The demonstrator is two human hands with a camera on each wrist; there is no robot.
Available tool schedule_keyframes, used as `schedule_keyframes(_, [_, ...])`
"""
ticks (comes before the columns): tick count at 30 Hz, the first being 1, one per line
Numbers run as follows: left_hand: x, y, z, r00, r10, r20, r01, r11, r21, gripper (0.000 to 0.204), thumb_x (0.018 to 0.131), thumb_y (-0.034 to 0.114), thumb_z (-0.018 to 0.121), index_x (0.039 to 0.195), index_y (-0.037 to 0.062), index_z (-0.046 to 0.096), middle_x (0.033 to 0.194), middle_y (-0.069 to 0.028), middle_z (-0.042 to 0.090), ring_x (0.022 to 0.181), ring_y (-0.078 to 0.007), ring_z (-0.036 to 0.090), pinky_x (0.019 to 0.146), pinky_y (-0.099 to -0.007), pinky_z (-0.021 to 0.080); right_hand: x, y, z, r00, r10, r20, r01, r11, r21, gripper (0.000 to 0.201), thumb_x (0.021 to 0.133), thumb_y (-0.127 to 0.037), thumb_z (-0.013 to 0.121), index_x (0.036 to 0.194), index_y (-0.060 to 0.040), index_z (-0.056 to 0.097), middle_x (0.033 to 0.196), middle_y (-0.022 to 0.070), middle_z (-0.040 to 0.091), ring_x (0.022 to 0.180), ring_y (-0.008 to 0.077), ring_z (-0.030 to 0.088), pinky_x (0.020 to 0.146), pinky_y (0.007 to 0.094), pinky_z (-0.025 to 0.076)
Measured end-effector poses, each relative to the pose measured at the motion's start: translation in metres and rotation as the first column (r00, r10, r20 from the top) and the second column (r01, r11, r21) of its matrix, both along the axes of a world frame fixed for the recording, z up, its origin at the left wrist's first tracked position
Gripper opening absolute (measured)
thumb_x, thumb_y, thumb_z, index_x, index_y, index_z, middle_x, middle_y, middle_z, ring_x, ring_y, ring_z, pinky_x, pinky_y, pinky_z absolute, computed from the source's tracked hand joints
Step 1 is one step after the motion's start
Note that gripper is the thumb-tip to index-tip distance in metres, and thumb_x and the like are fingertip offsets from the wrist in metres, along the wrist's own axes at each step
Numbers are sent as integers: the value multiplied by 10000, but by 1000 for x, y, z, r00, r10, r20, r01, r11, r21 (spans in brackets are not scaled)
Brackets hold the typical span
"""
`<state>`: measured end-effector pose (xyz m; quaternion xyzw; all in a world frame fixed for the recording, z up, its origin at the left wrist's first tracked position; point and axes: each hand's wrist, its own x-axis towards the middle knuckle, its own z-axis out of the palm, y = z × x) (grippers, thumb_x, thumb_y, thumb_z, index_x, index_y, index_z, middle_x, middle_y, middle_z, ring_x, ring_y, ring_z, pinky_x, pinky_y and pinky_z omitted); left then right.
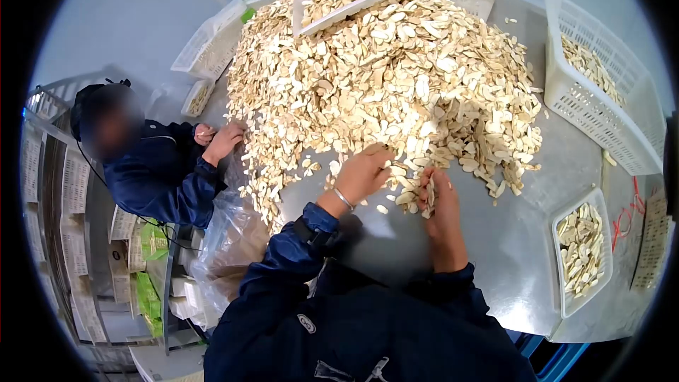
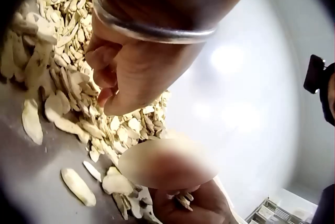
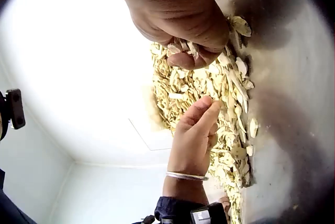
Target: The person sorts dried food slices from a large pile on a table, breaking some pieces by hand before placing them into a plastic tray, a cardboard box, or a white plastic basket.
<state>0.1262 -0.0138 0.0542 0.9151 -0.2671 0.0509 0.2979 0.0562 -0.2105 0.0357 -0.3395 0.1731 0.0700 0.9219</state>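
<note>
A big heap of pale, flat dried slices (image 1: 339, 85) covers much of the metal table. My left hand (image 1: 363, 173), with a silver bangle at its wrist, is at the heap's near edge. Its fingers are curled, and the thumb and forefinger tips meet in the right wrist view; no slice shows between them. Beside it, my right hand (image 1: 444, 216) is turned palm inward and grips several slices (image 3: 186, 47) in its curled fingers. A small cluster of loose slices (image 1: 407, 199) lies between the two hands, and single slices (image 2: 78, 187) lie on the metal nearby.
Slices partly fill a white tray (image 1: 608, 255) at right and a tray (image 1: 375, 1) atop the heap. A tall perforated basket (image 1: 601, 110) stands at back right, with more baskets behind. Another person (image 1: 159, 163) works at the left side, near a clear plastic bag (image 1: 230, 240).
</note>
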Motion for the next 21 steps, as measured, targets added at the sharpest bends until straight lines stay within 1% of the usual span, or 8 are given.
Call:
schedule_keyframes(4, [-12,-16,-2,1000,14,5,-15,997,71,159,848,152,664,1000,120,694,940,-77,674,788,-337,662,678,-426,549,0,0,1,1000,-9,4,9,999,33,210,1034,-275,518,1054,-69,552,827,-6,554,609,67,499,487,216,389])
schedule_keyframes(5, [-15,-20,-2,999,46,4,-46,998,45,130,842,140,679,966,109,698,886,-74,680,743,-312,656,653,-406,541,0,-1,2,1000,-10,-5,10,1000,26,208,1035,-272,514,1055,-69,552,828,-7,555,609,66,498,488,216,389])
schedule_keyframes(8, [-17,-16,6,954,-128,-271,102,989,-108,82,837,124,705,913,95,698,777,-73,656,701,-268,650,625,-365,528,0,-2,3,1000,-14,-17,14,1000,13,203,1039,-263,506,1058,-66,553,829,-8,556,608,63,496,491,217,392])
schedule_keyframes(9, [-18,-16,7,943,-129,-306,60,973,-223,72,852,124,725,906,79,713,717,-79,652,651,-214,641,583,-325,500,0,-2,1,1000,-12,-11,12,1000,15,202,1041,-259,503,1059,-65,554,830,-8,557,608,63,496,492,218,393])
schedule_keyframes(12, [-17,-4,2,923,10,-385,-111,964,-242,103,883,134,720,961,69,731,748,-83,686,599,-171,624,553,-300,482,1,-1,0,1000,-5,-3,6,1000,29,200,1044,-252,497,1054,-62,558,832,-5,558,607,64,497,493,224,395])
schedule_keyframes(13, [-17,-2,5,908,31,-417,-135,966,-221,123,925,110,709,1009,20,706,757,7,642,649,-37,528,579,-226,444,0,0,1,1000,-3,-3,4,999,35,200,1044,-251,496,1052,-61,559,833,-3,558,607,65,498,493,226,395])
schedule_keyframes(19, [-21,0,-1,920,16,-392,-146,941,-305,119,926,114,717,997,19,716,770,18,644,662,-35,517,585,-225,436,-1,-1,6,1000,16,-21,-16,1000,11,206,1043,-254,498,1045,-58,563,832,-9,554,611,63,497,493,227,391])
schedule_keyframes(21, [-21,2,1,900,-113,-421,-33,945,-325,113,923,115,721,983,20,717,785,18,656,668,-38,525,591,-223,433,-1,-1,4,1000,0,-7,0,1000,6,213,1041,-260,506,1051,-55,565,833,-9,554,613,63,498,494,228,390])
